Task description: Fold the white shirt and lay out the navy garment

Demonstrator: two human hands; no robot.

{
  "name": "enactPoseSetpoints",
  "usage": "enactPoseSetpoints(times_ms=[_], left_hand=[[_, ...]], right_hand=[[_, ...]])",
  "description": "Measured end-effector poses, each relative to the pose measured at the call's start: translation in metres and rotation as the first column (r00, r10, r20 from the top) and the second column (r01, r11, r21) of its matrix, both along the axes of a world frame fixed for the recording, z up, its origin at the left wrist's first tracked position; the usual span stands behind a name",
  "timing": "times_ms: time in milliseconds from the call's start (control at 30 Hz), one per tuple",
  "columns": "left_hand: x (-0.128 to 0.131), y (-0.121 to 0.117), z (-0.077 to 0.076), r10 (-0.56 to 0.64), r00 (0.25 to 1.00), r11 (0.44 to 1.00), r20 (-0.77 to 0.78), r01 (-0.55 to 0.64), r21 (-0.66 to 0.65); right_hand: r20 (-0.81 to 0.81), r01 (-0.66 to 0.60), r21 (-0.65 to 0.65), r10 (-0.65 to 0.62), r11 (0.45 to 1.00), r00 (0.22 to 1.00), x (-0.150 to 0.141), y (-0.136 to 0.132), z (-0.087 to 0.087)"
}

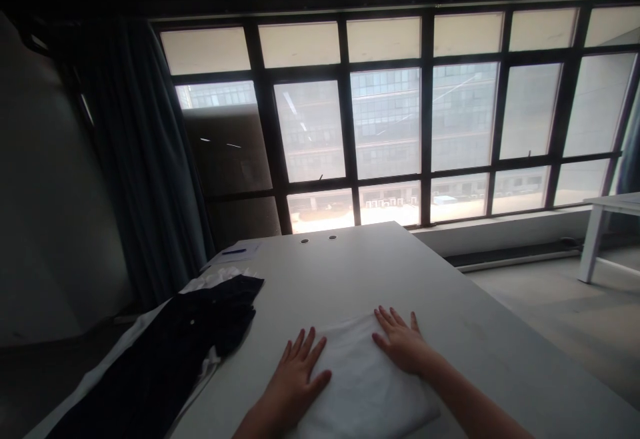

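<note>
A folded white cloth [367, 386] lies flat on the near part of the white table [350, 272]. My left hand [297, 376] rests palm down with its fingers spread, against the cloth's left edge. My right hand [400, 342] presses flat on the cloth's far right part, fingers apart. Neither hand grips anything. To the left of my left hand lies a dark garment [170, 352] with white fabric showing along its edges.
A sheet of paper with a blue pen [235, 251] lies at the table's far left corner. Two small holes mark the far edge. A dark curtain [143, 159] hangs left of a large window [350, 119]. A white table [600, 226] stands at the right.
</note>
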State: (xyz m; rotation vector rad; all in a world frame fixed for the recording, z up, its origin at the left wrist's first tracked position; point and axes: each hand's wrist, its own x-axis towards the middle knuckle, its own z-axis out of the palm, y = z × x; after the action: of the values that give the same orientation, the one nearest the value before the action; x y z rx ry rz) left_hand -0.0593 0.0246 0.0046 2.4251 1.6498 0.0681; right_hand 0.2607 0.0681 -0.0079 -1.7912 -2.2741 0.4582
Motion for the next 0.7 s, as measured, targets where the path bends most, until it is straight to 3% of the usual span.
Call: enactPoseSetpoints(times_ms=[167,233,300,367,467,567,633,700], left_hand=[[-0.009,0.008,-0.001,0.226,0.97,0.971,-0.086,-0.218,0.097],[-0.006,0.005,0.007,0.219,0.973,0.952,-0.075,-0.196,0.236],[0.001,-0.003,0.016,0.084,0.996,0.924,-0.038,-0.064,0.378],[0.014,-0.012,0.021,-0.179,0.983,0.894,-0.045,0.182,0.41],[0.039,-0.022,0.009,-0.542,0.833,0.781,-0.113,0.549,0.299],[0.056,-0.023,-0.013,-0.598,0.776,0.681,-0.2,0.624,0.383],[0.057,-0.02,-0.021,-0.586,0.769,0.616,-0.255,0.628,0.476],[0.051,-0.019,-0.023,-0.555,0.786,0.596,-0.273,0.605,0.528]], right_hand=[[0.035,0.078,0.022,-0.078,0.997,0.996,0.0,0.005,-0.009],[0.042,0.122,0.039,-0.124,0.992,0.991,-0.003,0.006,-0.011],[0.037,0.179,0.071,-0.182,0.981,0.983,-0.005,0.008,-0.014],[0.023,0.252,0.125,-0.257,0.96,0.966,-0.005,0.011,-0.016],[0.001,0.342,0.242,-0.353,0.908,0.936,-0.001,0.015,-0.015],[-0.06,0.315,0.426,-0.321,0.848,0.945,0.002,0.014,-0.009],[-0.087,0.18,0.546,-0.158,0.818,0.984,-0.003,0.008,-0.003],[-0.061,-0.017,0.606,0.068,0.795,0.996,-0.016,-0.005,0.0]])
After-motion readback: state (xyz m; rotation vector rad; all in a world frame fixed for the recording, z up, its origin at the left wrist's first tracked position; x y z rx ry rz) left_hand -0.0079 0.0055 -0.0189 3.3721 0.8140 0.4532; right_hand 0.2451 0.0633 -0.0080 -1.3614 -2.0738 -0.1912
